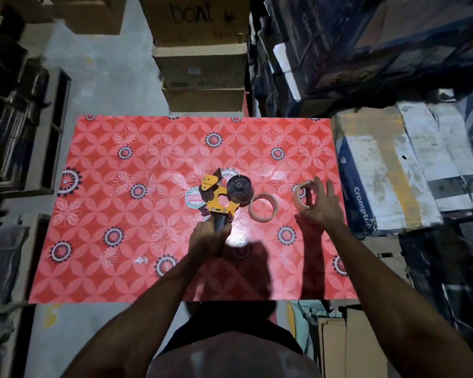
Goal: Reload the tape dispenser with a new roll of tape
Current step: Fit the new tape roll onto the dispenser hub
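A yellow tape dispenser lies on the red patterned table, its dark spool hub bare and facing up. My left hand grips the dispenser's dark handle at its near end. A thin cardboard ring, which looks like a spent core, lies flat just right of the hub. Further right, my right hand holds a pale tape roll tilted on edge, fingers around its rim, slightly above the table.
Stacked cardboard boxes stand beyond the table's far edge. Large printed cartons crowd the right side, close to my right hand. Dark shelving lines the left. A small scrap of clear tape lies near the front left.
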A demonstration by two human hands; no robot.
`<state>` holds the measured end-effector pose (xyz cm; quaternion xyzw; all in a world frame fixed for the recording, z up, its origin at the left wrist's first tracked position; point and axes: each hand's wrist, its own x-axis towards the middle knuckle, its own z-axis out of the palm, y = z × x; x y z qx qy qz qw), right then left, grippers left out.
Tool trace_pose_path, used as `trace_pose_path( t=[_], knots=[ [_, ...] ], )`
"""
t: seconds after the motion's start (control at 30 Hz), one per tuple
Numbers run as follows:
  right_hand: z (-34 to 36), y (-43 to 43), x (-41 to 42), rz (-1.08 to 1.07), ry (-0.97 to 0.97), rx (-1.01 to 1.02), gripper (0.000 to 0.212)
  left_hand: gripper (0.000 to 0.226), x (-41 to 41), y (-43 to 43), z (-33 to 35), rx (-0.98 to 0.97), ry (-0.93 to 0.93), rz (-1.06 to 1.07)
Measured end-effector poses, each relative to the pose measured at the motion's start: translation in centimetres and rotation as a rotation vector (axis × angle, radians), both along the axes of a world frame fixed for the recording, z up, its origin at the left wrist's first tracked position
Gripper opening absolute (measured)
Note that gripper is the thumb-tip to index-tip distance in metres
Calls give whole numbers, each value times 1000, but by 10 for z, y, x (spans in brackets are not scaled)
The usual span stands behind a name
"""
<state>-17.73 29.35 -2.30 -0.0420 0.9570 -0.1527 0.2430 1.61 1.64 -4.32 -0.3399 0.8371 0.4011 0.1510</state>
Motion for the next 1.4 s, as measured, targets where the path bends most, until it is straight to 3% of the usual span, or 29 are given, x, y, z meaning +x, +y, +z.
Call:
trace_pose_path(
  t=[0.07,0.23,0.53,0.6,0.7,0.8,0.9,1.03,1.1,1.2,1.3,1.4],
  knots=[
    [-1,-2,-6,9,-37,-3,122,43,4,0,-6,-31,-16,-57],
    [-4,-3,-11,100,12,3,89,66,12,-8,-15,-51,-158,-106],
    [14,-15,-8,17,47,-16,94,72,16,-21,-23,3,-191,-150],
    [32,-22,-5,-6,93,-63,93,71,24,-19,-14,-51,-129,-45],
    [64,-35,2,17,161,-137,99,52,35,-7,16,-163,98,175],
    [101,-54,22,12,147,-264,103,39,42,9,55,-78,375,254],
    [129,-77,49,-23,98,-334,101,61,38,14,103,23,514,83],
    [150,-107,83,-131,-26,-479,85,99,14,14,144,-155,578,-298],
    [157,-122,97,-183,-134,-560,89,106,4,16,156,-169,582,-350],
    [165,-140,107,-174,-231,-599,103,98,1,19,163,-113,674,-253],
    [171,-143,109,-88,-266,-686,89,98,5,6,165,-4,685,-86],
    [170,-132,109,9,-300,-808,78,82,10,-16,169,258,697,146]
  ],
)
